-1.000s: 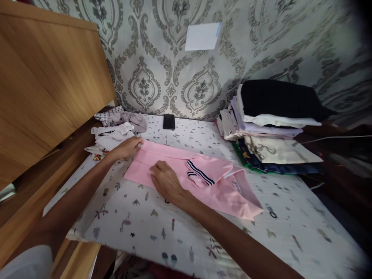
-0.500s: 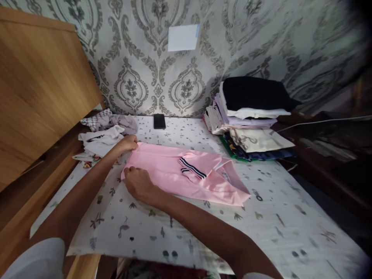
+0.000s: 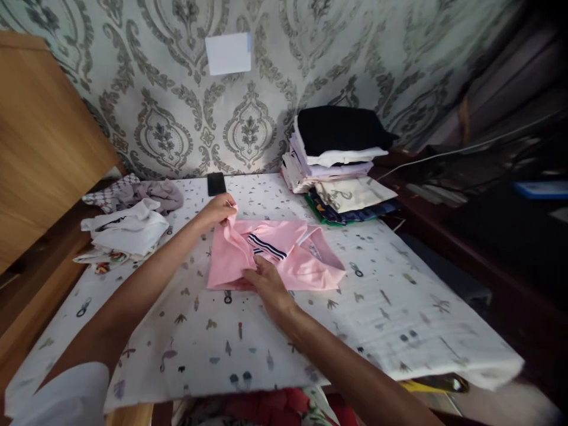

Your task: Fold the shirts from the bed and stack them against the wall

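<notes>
A pink shirt [image 3: 293,236] with navy-and-white striped trim lies partly folded on the printed white cloth [image 3: 190,349]. My left hand [image 3: 220,210] is closed on the far corner of the shirt's left end, lifting it a little. With thumb and fingers pinched, my right hand [image 3: 266,284] holds the near corner of that same end, close to the striped trim. Between my hands the left end is turned up and over toward the right. The collar end points right and lies on the cloth.
A stack of folded clothes [image 3: 341,142] with a black one on top stands at the back right. White and grey garments [image 3: 133,225] lie heaped at the left, beside a wooden panel [image 3: 48,136]. Near the patterned wall rests a black phone [image 3: 216,184].
Both hands have carried the shirt's left end rightward, folding it over toward the striped trim. The shirt now looks shorter. The whole view has shifted, showing more on the right.
</notes>
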The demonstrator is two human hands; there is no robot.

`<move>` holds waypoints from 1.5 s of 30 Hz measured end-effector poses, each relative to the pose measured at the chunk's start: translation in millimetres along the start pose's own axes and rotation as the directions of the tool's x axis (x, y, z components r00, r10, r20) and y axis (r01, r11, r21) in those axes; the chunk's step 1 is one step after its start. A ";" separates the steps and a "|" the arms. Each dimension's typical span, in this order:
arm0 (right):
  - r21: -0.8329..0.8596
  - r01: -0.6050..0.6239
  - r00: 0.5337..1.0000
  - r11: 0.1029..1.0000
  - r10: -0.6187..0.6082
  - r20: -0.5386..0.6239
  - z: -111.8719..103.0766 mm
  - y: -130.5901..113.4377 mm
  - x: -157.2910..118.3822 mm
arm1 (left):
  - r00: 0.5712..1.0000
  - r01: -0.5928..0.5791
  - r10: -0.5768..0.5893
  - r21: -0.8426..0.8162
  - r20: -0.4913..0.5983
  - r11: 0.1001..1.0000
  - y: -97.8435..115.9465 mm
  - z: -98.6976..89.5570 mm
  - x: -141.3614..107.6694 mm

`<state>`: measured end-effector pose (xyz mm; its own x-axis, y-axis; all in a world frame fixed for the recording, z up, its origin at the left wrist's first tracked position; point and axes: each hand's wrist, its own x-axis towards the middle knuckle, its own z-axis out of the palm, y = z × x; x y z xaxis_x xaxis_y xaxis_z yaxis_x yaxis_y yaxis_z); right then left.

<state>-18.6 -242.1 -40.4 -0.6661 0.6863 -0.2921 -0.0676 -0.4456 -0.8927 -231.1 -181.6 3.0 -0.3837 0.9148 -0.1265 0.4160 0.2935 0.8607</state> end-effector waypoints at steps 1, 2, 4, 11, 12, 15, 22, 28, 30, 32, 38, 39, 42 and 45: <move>0.030 -0.030 0.999 0.999 0.031 -0.009 -8.1 1.0 -4.1 | 0.999 0.028 -0.027 -0.024 0.041 0.999 1.7 14.8 1.2; 0.054 -0.058 0.998 0.997 0.059 -0.017 -14.8 1.8 -7.3 | 0.995 0.063 -0.059 -0.052 0.078 0.997 2.0 27.5 1.8; 0.094 -0.085 0.996 0.992 0.088 -0.024 -23.9 3.2 -11.2 | 0.986 0.127 -0.111 -0.125 0.126 0.984 -0.6 44.3 1.6; 0.148 -0.092 0.996 0.985 0.089 0.031 -29.9 3.4 -14.0 | 0.997 -0.026 0.038 -0.179 0.066 0.984 -19.9 24.4 4.7; 0.146 -0.098 0.995 0.984 0.093 0.040 -29.5 2.9 -14.4 | 0.995 -0.086 0.090 -0.091 0.052 0.992 -22.3 20.6 6.4; 0.135 -0.105 0.994 0.985 0.098 0.056 -27.8 1.4 -15.7 | 0.953 -0.301 0.295 0.233 0.063 0.924 -27.4 20.2 12.8; -0.110 -0.148 0.986 0.983 0.155 0.056 -36.4 -10.1 -23.9 | 0.832 -0.555 0.499 0.385 0.243 0.737 -28.6 39.3 18.7; -0.812 0.145 0.949 0.566 -0.312 -0.049 -55.4 -49.8 2.1 | 0.928 -0.316 0.371 0.594 0.032 0.740 -20.9 34.7 -8.9; -0.915 0.134 0.925 0.381 -0.380 -0.023 -53.6 -61.5 23.6 | 0.962 -0.235 0.270 0.628 0.041 0.742 -15.6 40.4 -19.6; -0.962 0.089 0.933 0.257 -0.359 -0.010 -48.3 -67.3 46.0 | 0.980 -0.173 0.194 0.658 0.042 0.733 -10.9 48.9 -27.0; -0.996 0.020 0.943 0.089 -0.332 -0.010 -36.9 -58.7 85.0 | 0.993 -0.081 0.118 0.662 -0.011 0.746 -7.1 56.2 -28.2; -0.995 0.027 0.940 0.092 -0.341 -0.006 -36.1 -57.0 86.8 | 0.992 -0.082 0.123 0.645 -0.018 0.760 -7.3 53.4 -27.0; -0.989 0.056 0.932 0.134 -0.363 0.004 -34.1 -54.7 87.0 | 0.990 -0.082 0.128 0.534 -0.050 0.842 -7.7 44.6 -24.3; -0.980 0.073 0.937 0.185 -0.350 0.004 -34.2 -55.5 83.6 | 0.997 -0.069 0.079 0.270 -0.027 0.960 -8.5 43.4 -25.2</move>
<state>-45.1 -140.4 -27.0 -0.6032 0.7965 0.0405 0.6665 0.5314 -0.5229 -189.2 -195.0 -22.6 -0.3716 0.9273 -0.0450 0.6489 0.2941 0.7018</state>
